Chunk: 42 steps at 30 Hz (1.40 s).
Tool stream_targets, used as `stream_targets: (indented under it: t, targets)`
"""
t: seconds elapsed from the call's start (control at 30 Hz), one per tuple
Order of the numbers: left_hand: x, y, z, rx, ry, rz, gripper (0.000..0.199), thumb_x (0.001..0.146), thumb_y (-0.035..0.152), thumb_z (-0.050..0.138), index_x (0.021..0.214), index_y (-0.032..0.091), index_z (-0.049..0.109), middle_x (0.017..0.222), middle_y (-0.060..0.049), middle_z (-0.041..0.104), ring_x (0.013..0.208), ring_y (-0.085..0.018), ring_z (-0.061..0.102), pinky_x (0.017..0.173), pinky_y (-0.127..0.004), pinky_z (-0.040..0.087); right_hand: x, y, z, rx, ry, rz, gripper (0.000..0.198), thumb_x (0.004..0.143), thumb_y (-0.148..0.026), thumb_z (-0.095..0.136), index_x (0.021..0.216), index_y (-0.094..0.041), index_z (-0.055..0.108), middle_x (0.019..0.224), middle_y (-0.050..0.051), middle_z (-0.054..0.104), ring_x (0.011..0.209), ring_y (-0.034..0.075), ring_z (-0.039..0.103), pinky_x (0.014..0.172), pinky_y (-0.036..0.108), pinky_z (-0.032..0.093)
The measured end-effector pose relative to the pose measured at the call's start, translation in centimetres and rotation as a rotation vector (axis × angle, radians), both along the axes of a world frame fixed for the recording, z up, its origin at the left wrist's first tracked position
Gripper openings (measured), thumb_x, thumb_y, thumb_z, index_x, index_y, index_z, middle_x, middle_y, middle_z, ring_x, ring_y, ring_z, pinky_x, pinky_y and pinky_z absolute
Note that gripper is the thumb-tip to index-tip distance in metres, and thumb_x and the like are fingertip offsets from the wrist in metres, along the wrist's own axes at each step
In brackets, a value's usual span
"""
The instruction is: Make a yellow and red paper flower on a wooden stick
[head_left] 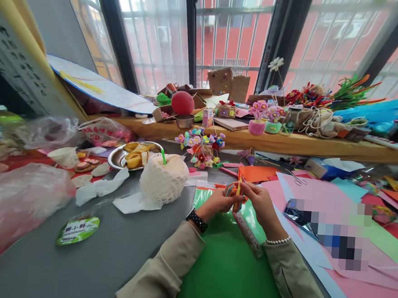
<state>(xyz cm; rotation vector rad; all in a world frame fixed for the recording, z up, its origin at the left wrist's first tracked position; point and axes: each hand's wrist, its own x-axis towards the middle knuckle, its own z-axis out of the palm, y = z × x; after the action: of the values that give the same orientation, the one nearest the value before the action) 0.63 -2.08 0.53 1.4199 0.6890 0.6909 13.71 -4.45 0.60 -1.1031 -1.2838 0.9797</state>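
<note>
Above a glossy green sheet [231, 274], both hands meet on a small piece of folded coloured paper [238, 196], mostly yellow-orange. My left hand [218, 202], with a dark watch on its wrist, is closed round its lower part, and a blue-striped bit shows between the fingers. With fingertips pinched, my right hand [259, 202] grips the same paper from the other side; a beaded bracelet circles that wrist. Below the hands a pale patterned strip [247, 234] lies slanted on the green sheet. Orange paper [256, 174] lies just beyond. The fingers partly hide the folded paper.
On the left stand a peeled coconut [164, 180] in foam netting, a metal bowl [115, 156] with fruit pieces and a plastic bag [20, 209]. Pink paper [318, 193], scissors [299, 179] and a phone [299, 217] lie right. Craft flowers [202, 142] stand behind.
</note>
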Motion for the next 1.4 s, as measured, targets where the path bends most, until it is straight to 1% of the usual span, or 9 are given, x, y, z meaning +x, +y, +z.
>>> stream_targets:
  t: [0.23,0.4,0.57,0.67,0.77,0.83,0.93,1.0,1.4]
  targets:
    - [0.1,0.5,-0.6,0.064,0.073,0.074,0.037,0.057,0.047,0.057,0.053,0.012,0.044,0.038,0.008,0.034,0.034,-0.002,0.025,0.036,-0.018,0.016,0.1,-0.1,0.5,-0.033,-0.079,0.08,0.031,0.07,-0.041,0.05,0.081,-0.015,0.063,0.072,0.002,0.062,0.07,0.016,0.054,0.063,0.026,0.04]
    - [0.3,0.8,-0.9,0.113,0.131,0.161,0.037,0.057,0.046,0.058,0.051,0.013,0.042,0.038,0.007,0.034,0.036,-0.002,0.026,0.037,-0.018,0.018,0.0,-0.3,0.9,-0.022,-0.201,0.057,0.028,0.065,-0.041,0.055,0.069,-0.016,0.064,0.061,0.0,0.059,0.06,0.013,0.051,0.054,0.023,0.037]
    - [0.2,0.5,-0.6,0.088,0.138,0.049,0.036,0.056,0.047,0.058,0.057,0.013,0.047,0.045,0.006,0.041,0.036,-0.003,0.029,0.036,-0.018,0.02,0.0,-0.1,0.4,-0.028,-0.151,-0.077,0.031,0.064,-0.044,0.053,0.067,-0.015,0.064,0.058,0.0,0.058,0.057,0.013,0.049,0.052,0.023,0.036]
    - [0.1,0.3,-0.4,0.089,0.135,0.026,0.037,0.055,0.047,0.059,0.057,0.012,0.047,0.046,0.005,0.041,0.037,-0.003,0.031,0.036,-0.018,0.02,0.0,0.0,0.3,-0.07,-0.092,-0.096,0.032,0.063,-0.045,0.054,0.066,-0.014,0.064,0.057,0.001,0.058,0.055,0.013,0.049,0.05,0.024,0.036]
    - [-0.1,0.1,-0.2,0.027,0.08,-0.002,0.035,0.058,0.045,0.058,0.059,0.012,0.049,0.043,0.006,0.039,0.035,-0.002,0.029,0.035,-0.018,0.018,0.1,-0.1,0.5,-0.115,-0.048,-0.017,0.031,0.063,-0.044,0.055,0.067,-0.014,0.063,0.054,0.0,0.057,0.052,0.011,0.047,0.048,0.023,0.035]
    - [-0.3,0.0,0.0,-0.086,-0.015,-0.069,0.031,0.061,0.042,0.057,0.064,0.012,0.049,0.039,0.009,0.032,0.032,-0.002,0.023,0.033,-0.018,0.015,0.2,-0.3,0.8,-0.127,-0.001,0.087,0.031,0.065,-0.042,0.054,0.073,-0.014,0.064,0.058,0.001,0.058,0.052,0.011,0.047,0.049,0.023,0.036]
    - [-0.6,-0.1,0.4,-0.245,-0.151,-0.158,0.027,0.063,0.039,0.056,0.072,0.015,0.048,0.035,0.012,0.019,0.03,-0.001,0.014,0.032,-0.017,0.01,0.4,-0.7,1.2,-0.115,0.057,0.28,0.031,0.068,-0.039,0.052,0.087,-0.016,0.062,0.075,0.003,0.062,0.065,0.013,0.051,0.06,0.025,0.038]
    - [-0.7,-0.1,0.5,-0.284,-0.191,-0.157,0.027,0.064,0.038,0.057,0.076,0.016,0.046,0.035,0.012,0.017,0.03,-0.001,0.013,0.032,-0.016,0.009,0.5,-1.0,1.6,-0.094,0.036,0.354,0.032,0.069,-0.036,0.052,0.094,-0.018,0.06,0.086,0.004,0.062,0.076,0.015,0.052,0.068,0.027,0.038]
    - [-0.7,0.1,0.3,-0.304,-0.207,-0.203,0.023,0.066,0.035,0.056,0.069,0.015,0.043,0.033,0.013,0.021,0.028,-0.001,0.015,0.031,-0.017,0.009,0.5,-1.3,2.4,-0.088,-0.066,0.324,0.028,0.068,-0.03,0.054,0.093,-0.019,0.06,0.09,0.003,0.062,0.084,0.018,0.053,0.074,0.031,0.039]
